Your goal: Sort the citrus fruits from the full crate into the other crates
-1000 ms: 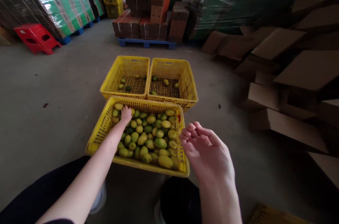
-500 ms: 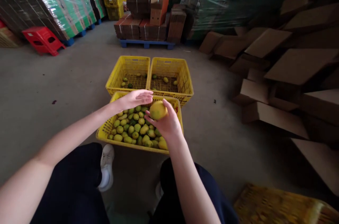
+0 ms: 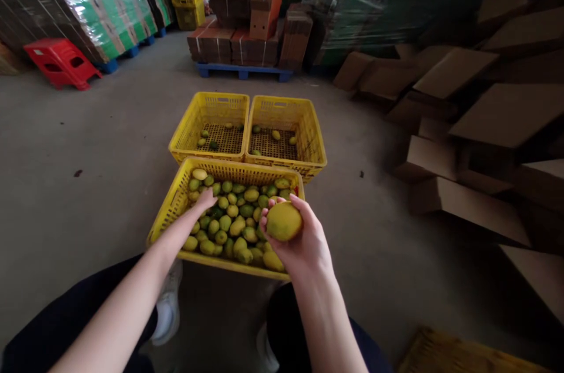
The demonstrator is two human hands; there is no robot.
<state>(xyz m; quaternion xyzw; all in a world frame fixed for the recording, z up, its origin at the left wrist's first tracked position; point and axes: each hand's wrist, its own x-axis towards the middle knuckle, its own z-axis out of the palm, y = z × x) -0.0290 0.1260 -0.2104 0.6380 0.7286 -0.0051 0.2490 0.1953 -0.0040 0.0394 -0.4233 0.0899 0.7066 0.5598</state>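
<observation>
A large yellow lemon (image 3: 284,221) rests in my right hand (image 3: 311,238), its fingers and thumb wrapped round it above the right side of the front yellow crate (image 3: 163,217). That crate holds many green and yellow lemons (image 3: 238,226). My left hand (image 3: 206,199) reaches down among the fruit at the crate's left side. Its fingers point into the pile and are mostly hidden, so I cannot tell whether they grip a fruit.
Behind the front crate stand a left yellow crate (image 3: 209,103) and a right yellow crate (image 3: 317,132), each with several lemons on its floor. Cardboard boxes (image 3: 467,202) lie at the right. A red stool (image 3: 64,61) and a blue pallet (image 3: 242,71) with stacked cartons are farther off.
My left hand has moved from above the crate's back edge, fingers outstretched, down into the fruit. My right hand has come closer to me, still holding the lemon.
</observation>
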